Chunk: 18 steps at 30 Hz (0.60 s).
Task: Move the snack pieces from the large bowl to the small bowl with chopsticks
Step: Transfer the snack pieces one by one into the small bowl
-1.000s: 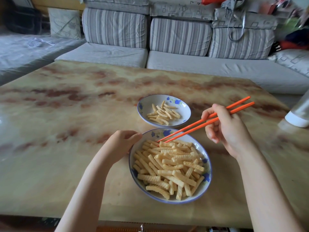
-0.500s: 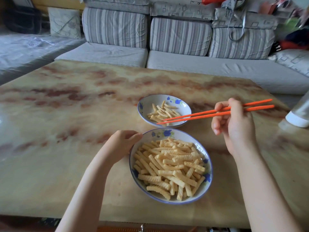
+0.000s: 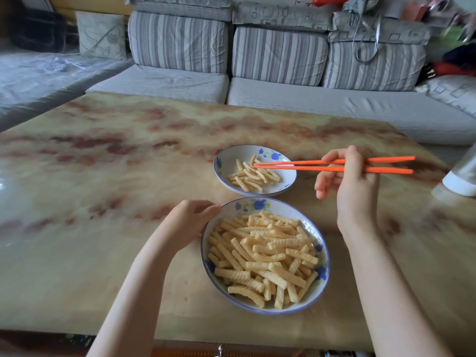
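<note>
A glossy marbled table (image 3: 103, 176), tan with reddish-brown veins, fills the view, and a grey striped sofa (image 3: 180, 81) wraps round its left and far edges, with a pale embroidered cushion (image 3: 101, 34) at the sofa's left corner. A wide stretch of tabletop runs from the left edge to the bowls, which sit right of the middle. The left hand (image 3: 189, 222) lies on the surface near the near edge, fingers curled, holding the far-left rim of the large bowl (image 3: 325, 276). That bowl, white with blue flowers, is heaped with ridged yellow snack pieces (image 3: 268, 256). Just beyond it, a narrow gap of table between them, stands the small bowl (image 3: 224, 173) with a smaller pile of the same pieces. Orange chopsticks (image 3: 304, 164) reach level over this bowl from the right, their tips almost together above the pile; whether they pinch a piece I cannot tell. The right hand (image 3: 353, 186) grips them past mid-length, above bare table right of the small bowl. At the right edge stands a white container (image 3: 461, 181), well apart from the hand, and a grey bag (image 3: 373, 29) rests on the sofa back behind.
</note>
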Each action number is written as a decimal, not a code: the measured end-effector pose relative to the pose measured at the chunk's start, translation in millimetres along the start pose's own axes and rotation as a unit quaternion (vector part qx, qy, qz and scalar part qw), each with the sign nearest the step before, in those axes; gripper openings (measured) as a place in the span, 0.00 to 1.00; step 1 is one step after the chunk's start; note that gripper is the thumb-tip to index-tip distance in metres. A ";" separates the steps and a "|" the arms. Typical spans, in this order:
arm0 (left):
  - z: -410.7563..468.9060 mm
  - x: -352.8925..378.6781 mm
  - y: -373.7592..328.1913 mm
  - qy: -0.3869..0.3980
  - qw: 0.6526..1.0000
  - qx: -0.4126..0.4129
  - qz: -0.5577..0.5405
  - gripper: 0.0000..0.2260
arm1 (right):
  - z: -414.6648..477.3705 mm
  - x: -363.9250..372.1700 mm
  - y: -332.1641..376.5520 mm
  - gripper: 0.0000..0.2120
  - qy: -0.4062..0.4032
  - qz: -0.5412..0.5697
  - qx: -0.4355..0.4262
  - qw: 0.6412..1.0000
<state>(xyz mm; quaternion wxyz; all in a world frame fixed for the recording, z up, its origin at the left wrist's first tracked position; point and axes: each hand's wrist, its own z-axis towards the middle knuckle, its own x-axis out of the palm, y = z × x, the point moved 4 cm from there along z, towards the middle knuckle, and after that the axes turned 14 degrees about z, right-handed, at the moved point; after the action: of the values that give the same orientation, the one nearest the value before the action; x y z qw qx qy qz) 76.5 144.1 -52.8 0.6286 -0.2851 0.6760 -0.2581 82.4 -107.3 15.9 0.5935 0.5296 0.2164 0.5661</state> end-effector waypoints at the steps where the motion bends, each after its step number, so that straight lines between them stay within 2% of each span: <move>1: 0.1 -0.1 0.2 0.000 1.000 0.000 0.001 0.10 | 0.7 -1.0 3.2 0.20 0.006 0.006 0.010 1.000; 4: 0.9 0.2 1.1 0.000 1.000 -0.001 0.004 0.10 | 2.3 -3.0 11.9 0.20 0.048 0.011 0.050 0.998; 8: 1.1 0.9 1.4 0.002 1.000 0.001 0.009 0.10 | 2.0 -8.0 21.5 0.21 0.103 -0.037 0.075 0.991; 18: 0.8 0.8 0.6 0.000 1.000 0.005 0.016 0.10 | -1.0 -11.9 17.9 0.21 0.116 -0.089 0.105 0.984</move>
<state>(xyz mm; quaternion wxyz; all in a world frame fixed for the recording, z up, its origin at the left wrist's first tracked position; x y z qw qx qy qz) 77.2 144.0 -53.9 0.6338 -0.2711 0.6795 -0.2512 70.4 -121.3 27.1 0.5535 0.4981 0.3879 0.5432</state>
